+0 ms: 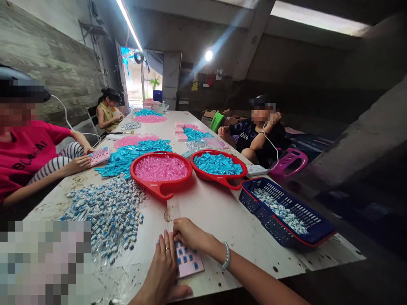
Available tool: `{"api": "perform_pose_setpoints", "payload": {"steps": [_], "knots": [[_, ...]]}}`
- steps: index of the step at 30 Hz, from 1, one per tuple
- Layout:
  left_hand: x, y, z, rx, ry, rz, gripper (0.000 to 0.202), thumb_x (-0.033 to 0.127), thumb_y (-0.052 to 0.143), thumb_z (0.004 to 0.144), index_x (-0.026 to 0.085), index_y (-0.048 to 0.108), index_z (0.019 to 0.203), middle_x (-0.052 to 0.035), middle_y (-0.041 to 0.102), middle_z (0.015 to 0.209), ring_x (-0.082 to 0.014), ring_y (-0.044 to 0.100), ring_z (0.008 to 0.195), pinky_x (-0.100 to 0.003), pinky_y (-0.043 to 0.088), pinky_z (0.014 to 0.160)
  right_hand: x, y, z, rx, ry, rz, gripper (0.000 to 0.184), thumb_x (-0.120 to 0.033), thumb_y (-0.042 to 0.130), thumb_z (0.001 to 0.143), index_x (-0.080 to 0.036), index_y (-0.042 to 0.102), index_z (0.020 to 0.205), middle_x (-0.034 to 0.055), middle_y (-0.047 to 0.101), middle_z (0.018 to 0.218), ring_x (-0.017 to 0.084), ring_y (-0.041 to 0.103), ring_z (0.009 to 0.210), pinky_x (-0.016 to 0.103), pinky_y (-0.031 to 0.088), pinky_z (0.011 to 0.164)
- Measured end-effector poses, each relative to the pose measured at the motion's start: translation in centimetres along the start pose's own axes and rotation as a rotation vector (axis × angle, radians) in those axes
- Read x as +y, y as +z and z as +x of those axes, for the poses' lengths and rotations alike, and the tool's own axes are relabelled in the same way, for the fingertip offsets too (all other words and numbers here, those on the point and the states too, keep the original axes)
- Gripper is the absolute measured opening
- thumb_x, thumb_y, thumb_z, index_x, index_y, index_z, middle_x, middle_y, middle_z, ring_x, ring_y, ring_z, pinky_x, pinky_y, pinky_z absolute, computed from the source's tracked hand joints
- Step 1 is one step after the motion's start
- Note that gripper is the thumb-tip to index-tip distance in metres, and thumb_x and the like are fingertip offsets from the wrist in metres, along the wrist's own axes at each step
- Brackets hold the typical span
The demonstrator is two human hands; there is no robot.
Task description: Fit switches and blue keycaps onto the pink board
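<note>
At the white table's edge (241,258), left hand (162,267) open against a pink plastic card (190,271), right hand (190,234) curled over it; a slip could jolt blue pieces (187,256) loose.

My left hand (160,269) cut off by the bottom edge, pink card (190,259) partly under my right hand's fingers (184,228), pixelated patch (44,262) in the lower left corner, wrapped pieces (104,216) too small to read

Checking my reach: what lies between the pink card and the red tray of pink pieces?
In the head view, past the card: your right hand, then white tabletop with a brownish mark, up to the red tray.
</note>
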State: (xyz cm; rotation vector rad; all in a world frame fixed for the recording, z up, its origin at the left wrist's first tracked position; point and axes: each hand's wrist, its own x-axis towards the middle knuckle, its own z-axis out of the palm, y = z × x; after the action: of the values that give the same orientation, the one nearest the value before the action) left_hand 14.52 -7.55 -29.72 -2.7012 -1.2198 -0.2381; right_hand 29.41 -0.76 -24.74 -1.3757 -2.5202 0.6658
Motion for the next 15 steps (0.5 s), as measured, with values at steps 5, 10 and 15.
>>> {"api": "perform_pose_setpoints", "payload": {"steps": [5, 10, 15], "knots": [[-2.5, -2.5, -0.2, -0.122, -0.119, -0.292, 0.086, 0.066, 0.054, 0.073, 0.002, 0.047, 0.130, -0.0262, 0.045, 0.133, -0.0366, 0.045, 0.123, -0.048, 0.041, 0.100, -0.4, -0.2, 0.1, -0.019, 0.010, -0.026, 0.017, -0.007, 0.060, 0.073, -0.013, 0.072, 0.083, 0.0055, 0.066, 0.078, 0.013, 0.059, 0.072, 0.019, 0.043, 0.066], [-3.3, -2.0, -1.1, -0.019, -0.271, -0.520, 0.063, 0.042, 0.049, 0.085, 0.008, 0.036, 0.137, -0.0184, 0.042, 0.139, -0.0251, 0.044, 0.126, -0.040, 0.041, 0.102, -1.5, -1.0, 0.1, -0.042, 0.023, -0.124, 0.019, -0.008, 0.059, 0.074, -0.013, 0.072, 0.087, 0.0086, 0.068, 0.084, 0.016, 0.061, 0.075, 0.022, 0.044, 0.069], [-2.6, -1.4, -1.3, 0.018, -0.301, -0.558, 0.056, 0.032, 0.046, 0.086, 0.008, 0.036, 0.136, -0.0172, 0.045, 0.137, -0.0234, 0.043, 0.127, -0.040, 0.041, 0.104, -2.7, -2.2, 1.1, -0.126, 0.006, -0.223, 0.015, -0.009, 0.061, 0.072, -0.010, 0.072, 0.083, 0.0108, 0.068, 0.077, 0.019, 0.062, 0.070, 0.023, 0.043, 0.061]]}}
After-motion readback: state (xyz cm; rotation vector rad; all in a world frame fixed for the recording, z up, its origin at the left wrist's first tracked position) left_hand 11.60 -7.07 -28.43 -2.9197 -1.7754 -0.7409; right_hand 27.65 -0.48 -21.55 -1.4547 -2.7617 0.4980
